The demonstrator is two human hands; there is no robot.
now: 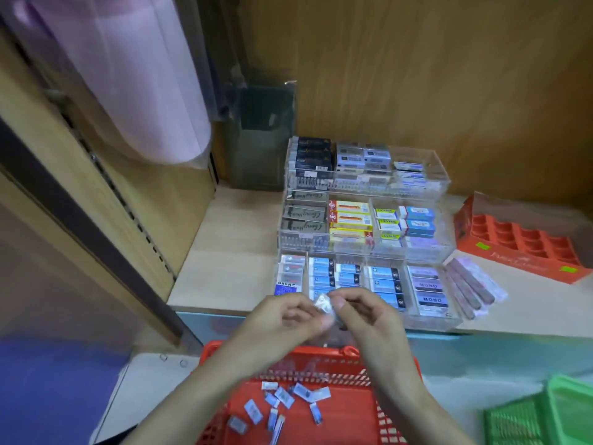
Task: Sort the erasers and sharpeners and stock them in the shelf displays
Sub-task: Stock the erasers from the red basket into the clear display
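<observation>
Left hand (285, 316) and right hand (359, 311) together above red basket (346, 409), fingers pinched on one small wrapped eraser (322, 305). Loose erasers (282, 403) on basket floor. Clear tiered display (362, 232) just beyond on shelf (224, 268), rows mostly stocked.

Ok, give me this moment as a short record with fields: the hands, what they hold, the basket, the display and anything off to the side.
left hand: pinching a small wrapped item, above the basket
right hand: pinching the same item from the other side
small wrapped item: whitish, blurred; eraser or sharpener, cannot tell
red basket: below the hands, holds loose small packets
clear tiered display: on the shelf, three tiers, compartments mostly stocked
orange tray: right of the display, its pockets look empty
green basket: lower right corner
</observation>
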